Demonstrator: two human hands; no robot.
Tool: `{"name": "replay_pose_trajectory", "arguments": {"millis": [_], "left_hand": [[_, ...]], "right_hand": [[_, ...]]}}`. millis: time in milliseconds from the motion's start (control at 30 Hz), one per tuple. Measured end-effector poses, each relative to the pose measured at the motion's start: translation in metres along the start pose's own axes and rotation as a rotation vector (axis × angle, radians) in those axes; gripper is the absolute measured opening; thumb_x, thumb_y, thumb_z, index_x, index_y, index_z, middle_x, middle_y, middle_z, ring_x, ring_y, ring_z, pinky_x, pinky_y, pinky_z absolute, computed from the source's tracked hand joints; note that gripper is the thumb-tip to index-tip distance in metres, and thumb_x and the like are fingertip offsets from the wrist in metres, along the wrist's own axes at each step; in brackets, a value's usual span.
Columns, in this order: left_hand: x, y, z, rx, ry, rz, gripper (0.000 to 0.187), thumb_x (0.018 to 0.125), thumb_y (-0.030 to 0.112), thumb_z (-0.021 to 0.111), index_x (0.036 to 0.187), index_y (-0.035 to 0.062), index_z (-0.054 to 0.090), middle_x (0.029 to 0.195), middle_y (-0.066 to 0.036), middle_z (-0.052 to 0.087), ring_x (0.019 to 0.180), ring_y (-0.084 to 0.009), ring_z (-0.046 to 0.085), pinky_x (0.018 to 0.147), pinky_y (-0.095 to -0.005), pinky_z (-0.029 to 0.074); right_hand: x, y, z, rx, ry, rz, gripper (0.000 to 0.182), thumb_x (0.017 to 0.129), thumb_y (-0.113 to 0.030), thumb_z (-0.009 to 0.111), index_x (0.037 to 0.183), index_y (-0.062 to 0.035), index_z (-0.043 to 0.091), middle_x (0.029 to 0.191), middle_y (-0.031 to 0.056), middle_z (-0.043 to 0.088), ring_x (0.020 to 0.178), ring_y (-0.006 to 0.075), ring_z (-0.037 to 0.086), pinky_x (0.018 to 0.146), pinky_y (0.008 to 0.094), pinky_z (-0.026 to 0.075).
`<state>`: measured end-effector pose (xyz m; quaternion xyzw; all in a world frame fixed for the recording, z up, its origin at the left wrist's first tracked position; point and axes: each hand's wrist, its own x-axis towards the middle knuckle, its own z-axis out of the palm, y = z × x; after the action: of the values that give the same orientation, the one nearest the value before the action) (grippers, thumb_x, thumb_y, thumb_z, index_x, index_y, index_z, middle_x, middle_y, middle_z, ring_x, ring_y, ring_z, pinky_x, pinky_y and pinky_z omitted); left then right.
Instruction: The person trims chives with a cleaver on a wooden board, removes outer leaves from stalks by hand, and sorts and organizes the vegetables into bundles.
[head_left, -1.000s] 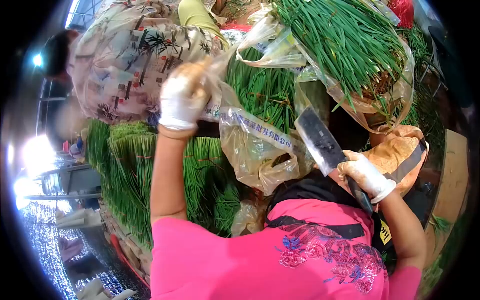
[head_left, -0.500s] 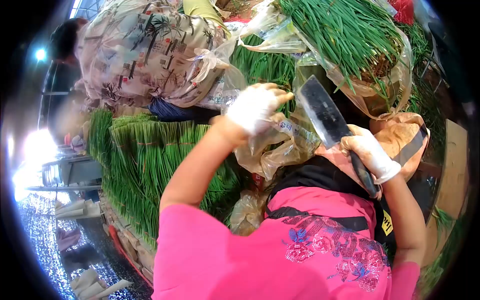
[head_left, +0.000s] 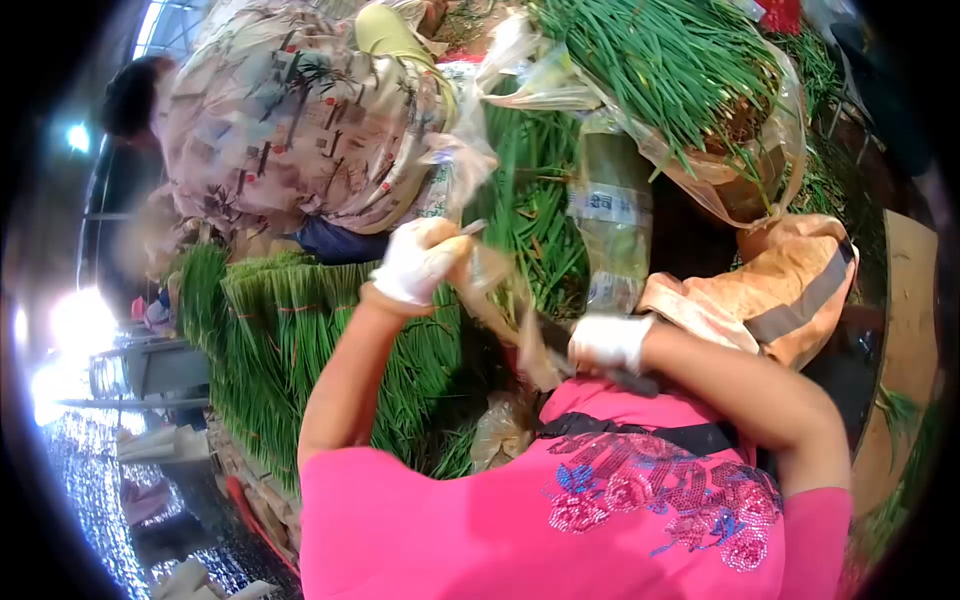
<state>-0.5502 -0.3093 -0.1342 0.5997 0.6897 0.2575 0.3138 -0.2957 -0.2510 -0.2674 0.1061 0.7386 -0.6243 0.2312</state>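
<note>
My left hand (head_left: 420, 262), in a white glove, is closed on the gathered edge of a clear plastic bag (head_left: 490, 275) and pulls it taut. My right hand (head_left: 608, 342), also gloved and smeared by motion, grips a cleaver (head_left: 634, 381) low in front of my waist. Its dark handle shows below the hand, while the blade is blurred against the plastic. Inside the bag's opening lie long green chives (head_left: 540, 225). Beyond my left forearm stand tied bundles of chives (head_left: 300, 330) in a dense row.
A person in a patterned shirt (head_left: 300, 120) bends over at the upper left. At the top right, a large heap of chives (head_left: 670, 70) sits in another clear bag. An orange cloth with a grey stripe (head_left: 780, 290) covers my leg. A wooden board (head_left: 905, 350) stands at the far right.
My left hand has gone from spread fingers to a closed grip on the plastic and moved left. The right hand has brought the cleaver left and down to the pulled plastic.
</note>
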Motion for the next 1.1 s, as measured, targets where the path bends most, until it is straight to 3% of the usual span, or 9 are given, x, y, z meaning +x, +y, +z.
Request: {"name": "replay_pose_trajectory", "arguments": {"millis": [33, 200, 300, 567, 667, 733, 833, 933, 1100], "left_hand": [[-0.018, 0.001, -0.017, 0.186, -0.074, 0.116, 0.020, 0.082, 0.019, 0.057, 0.073, 0.0014, 0.058, 0.066, -0.008, 0.053, 0.059, -0.0227, 0.049, 0.058, -0.0352, 0.042], [-0.090, 0.000, -0.071, -0.239, 0.499, -0.458, 0.026, 0.089, 0.016, 0.056, 0.107, -0.0030, 0.062, 0.082, -0.010, 0.068, 0.077, -0.0181, 0.064, 0.070, -0.0302, 0.051], [-0.113, 0.000, -0.112, -0.163, 0.943, -0.044, 0.027, 0.092, 0.012, 0.051, 0.108, -0.0080, 0.058, 0.117, -0.019, 0.058, 0.090, -0.0230, 0.064, 0.085, -0.0355, 0.050], [0.119, 0.068, -0.024, 0.401, 0.291, 0.517, 0.057, 0.072, 0.023, 0.071, 0.124, 0.0065, 0.052, 0.120, -0.014, 0.056, 0.115, -0.0278, 0.050, 0.098, -0.0386, 0.037], [0.198, 0.011, 0.020, 1.189, 0.008, 0.362, 0.075, 0.070, 0.033, 0.071, 0.132, 0.0063, 0.040, 0.131, -0.016, 0.046, 0.128, -0.0284, 0.034, 0.105, -0.0438, 0.027], [0.247, 0.000, 0.004, 1.205, -0.205, 0.091, 0.053, 0.080, 0.033, 0.061, 0.122, 0.0034, 0.048, 0.110, -0.016, 0.056, 0.101, -0.0259, 0.049, 0.090, -0.0394, 0.038], [0.296, 0.071, -0.050, 0.705, -0.144, -0.214, 0.037, 0.089, 0.035, 0.049, 0.101, 0.0029, 0.063, 0.087, -0.014, 0.066, 0.072, -0.0226, 0.062, 0.070, -0.0334, 0.051], [0.343, 0.095, -0.053, 1.186, -0.110, 0.276, 0.028, 0.083, 0.026, 0.050, 0.097, 0.0072, 0.066, 0.095, -0.018, 0.064, 0.081, -0.0314, 0.063, 0.077, -0.0387, 0.050], [0.280, 0.119, -0.065, 0.655, 0.455, 0.754, 0.035, 0.069, 0.017, 0.066, 0.103, 0.0076, 0.063, 0.112, -0.013, 0.058, 0.100, -0.0298, 0.057, 0.085, -0.0362, 0.047]], "right_hand": [[0.028, 0.017, 0.024, -0.577, -0.016, -0.366, 0.017, 0.075, -0.017, 0.056, 0.072, -0.0004, 0.056, 0.060, 0.0068, 0.057, 0.051, 0.0164, 0.054, 0.046, 0.0320, 0.042], [-0.042, -0.029, -0.042, 0.348, 0.081, 0.127, 0.017, 0.068, -0.015, 0.057, 0.074, -0.0003, 0.063, 0.060, 0.0088, 0.060, 0.051, 0.0180, 0.055, 0.050, 0.0321, 0.044], [-0.106, -0.047, -0.091, 0.509, 0.325, 0.245, 0.016, 0.072, -0.014, 0.056, 0.079, 0.0001, 0.058, 0.062, 0.0032, 0.055, 0.052, 0.0126, 0.052, 0.050, 0.0280, 0.043], [-0.142, -0.064, -0.135, 0.651, 0.801, 0.085, 0.017, 0.077, -0.012, 0.053, 0.091, -0.0017, 0.053, 0.065, 0.0008, 0.051, 0.056, 0.0082, 0.049, 0.052, 0.0217, 0.042], [-0.130, -0.068, -0.135, 0.627, 0.737, 0.115, 0.020, 0.078, -0.015, 0.054, 0.092, -0.0007, 0.056, 0.065, 0.0007, 0.052, 0.057, 0.0079, 0.049, 0.053, 0.0225, 0.042], [-0.111, -0.059, -0.140, 0.486, 0.596, 0.051, 0.025, 0.078, -0.016, 0.055, 0.096, 0.0013, 0.057, 0.065, 0.0012, 0.052, 0.056, 0.0080, 0.049, 0.052, 0.0232, 0.042], [-0.070, -0.064, -0.163, 0.189, 0.501, 0.029, 0.023, 0.079, -0.017, 0.054, 0.090, 0.0033, 0.055, 0.067, 0.0060, 0.059, 0.061, 0.0120, 0.054, 0.059, 0.0264, 0.044], [-0.007, -0.033, -0.188, 0.237, 0.797, -0.055, 0.026, 0.075, -0.020, 0.053, 0.087, 0.0028, 0.056, 0.069, 0.0105, 0.060, 0.061, 0.0188, 0.057, 0.060, 0.0308, 0.045], [-0.017, -0.039, -0.236, 0.755, 0.939, -0.063, 0.018, 0.075, -0.016, 0.053, 0.085, 0.0002, 0.054, 0.064, 0.0067, 0.054, 0.051, 0.0154, 0.050, 0.051, 0.0282, 0.043]]}}
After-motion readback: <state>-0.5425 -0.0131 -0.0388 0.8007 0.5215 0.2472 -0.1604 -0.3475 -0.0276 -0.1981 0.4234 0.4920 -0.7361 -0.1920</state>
